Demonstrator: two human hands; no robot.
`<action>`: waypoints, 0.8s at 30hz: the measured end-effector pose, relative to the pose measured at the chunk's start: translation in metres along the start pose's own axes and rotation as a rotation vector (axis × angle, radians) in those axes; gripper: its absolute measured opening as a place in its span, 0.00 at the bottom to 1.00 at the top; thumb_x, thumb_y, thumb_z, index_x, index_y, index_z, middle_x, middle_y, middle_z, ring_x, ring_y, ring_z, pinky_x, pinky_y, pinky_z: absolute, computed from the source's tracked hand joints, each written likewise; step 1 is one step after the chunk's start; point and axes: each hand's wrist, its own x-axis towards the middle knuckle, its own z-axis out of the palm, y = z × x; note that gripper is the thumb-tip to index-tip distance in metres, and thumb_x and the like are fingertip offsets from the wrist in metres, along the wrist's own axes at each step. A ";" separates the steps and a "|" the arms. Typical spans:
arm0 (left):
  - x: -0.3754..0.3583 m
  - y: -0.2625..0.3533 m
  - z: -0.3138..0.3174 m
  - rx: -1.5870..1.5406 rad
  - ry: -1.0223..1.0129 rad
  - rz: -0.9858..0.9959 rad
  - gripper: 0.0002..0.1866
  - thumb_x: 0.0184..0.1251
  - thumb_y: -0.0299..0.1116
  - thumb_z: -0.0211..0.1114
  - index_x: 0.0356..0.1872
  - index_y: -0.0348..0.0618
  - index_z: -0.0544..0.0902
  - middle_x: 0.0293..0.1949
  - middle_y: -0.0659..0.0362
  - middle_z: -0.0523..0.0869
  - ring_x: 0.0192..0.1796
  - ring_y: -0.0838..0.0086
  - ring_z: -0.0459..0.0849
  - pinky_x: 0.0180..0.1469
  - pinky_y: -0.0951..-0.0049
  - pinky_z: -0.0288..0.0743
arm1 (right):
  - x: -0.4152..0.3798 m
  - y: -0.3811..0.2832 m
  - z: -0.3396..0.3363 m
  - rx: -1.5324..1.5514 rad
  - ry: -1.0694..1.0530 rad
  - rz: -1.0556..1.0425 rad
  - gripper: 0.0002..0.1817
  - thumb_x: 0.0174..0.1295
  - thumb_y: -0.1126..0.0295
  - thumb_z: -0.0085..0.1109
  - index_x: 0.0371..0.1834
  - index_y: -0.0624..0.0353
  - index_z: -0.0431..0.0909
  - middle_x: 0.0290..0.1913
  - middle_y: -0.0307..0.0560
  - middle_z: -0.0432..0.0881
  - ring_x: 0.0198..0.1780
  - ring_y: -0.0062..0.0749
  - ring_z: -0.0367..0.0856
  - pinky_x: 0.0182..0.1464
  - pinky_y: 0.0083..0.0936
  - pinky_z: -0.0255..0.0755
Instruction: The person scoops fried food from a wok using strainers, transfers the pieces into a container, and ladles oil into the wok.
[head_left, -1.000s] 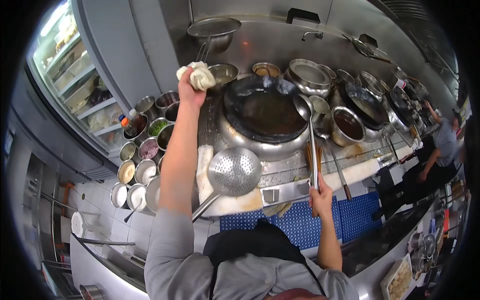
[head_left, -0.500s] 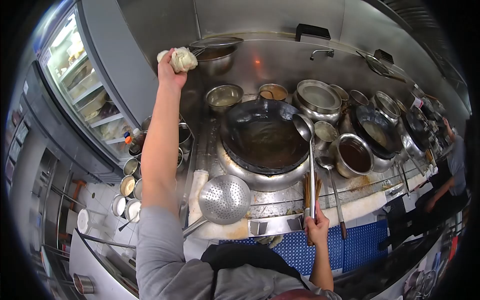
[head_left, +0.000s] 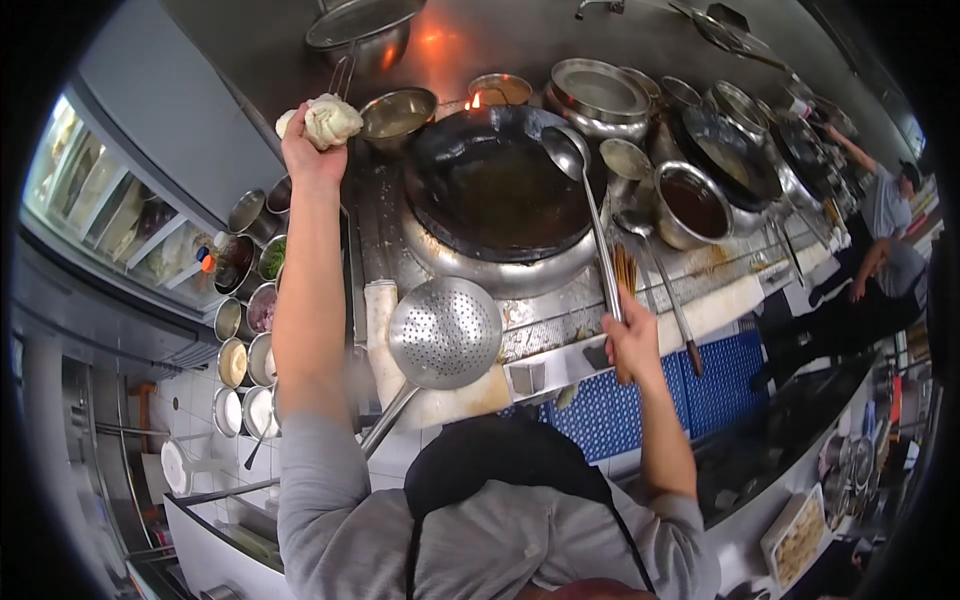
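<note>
My left hand (head_left: 318,150) is closed round a bundled white cloth (head_left: 332,121), at the upper left beside a metal bowl (head_left: 398,115). My right hand (head_left: 632,338) grips the handle of a metal ladle (head_left: 603,250), whose bowl rests at the right rim of a black wok (head_left: 495,180) holding dark liquid. A bamboo brush (head_left: 625,272) stands just by the right hand. Below the wok, a perforated skimmer (head_left: 445,333) lies on the counter's front edge. A small flame (head_left: 475,101) shows behind the wok's rim.
A pot of dark sauce (head_left: 692,204) and a second ladle (head_left: 662,278) are right of the wok. Ingredient containers (head_left: 232,362) line the left side near a glass-door fridge (head_left: 120,200). At the far right are people in grey shirts (head_left: 888,208). A strainer-topped pot (head_left: 365,35) sits above.
The view has shifted, and the wok sits higher and further left in it. My left hand with the cloth is now lower, away from the strainer-topped pot. A flame has appeared behind the wok.
</note>
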 end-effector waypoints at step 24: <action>-0.225 0.051 -0.154 0.060 0.103 -0.594 0.27 0.62 0.51 0.56 0.51 0.38 0.75 0.34 0.46 0.83 0.30 0.60 0.83 0.31 0.65 0.79 | 0.050 -0.053 0.086 1.251 -0.389 0.637 0.15 0.65 0.71 0.53 0.49 0.73 0.68 0.30 0.44 0.76 0.23 0.22 0.75 0.20 0.14 0.72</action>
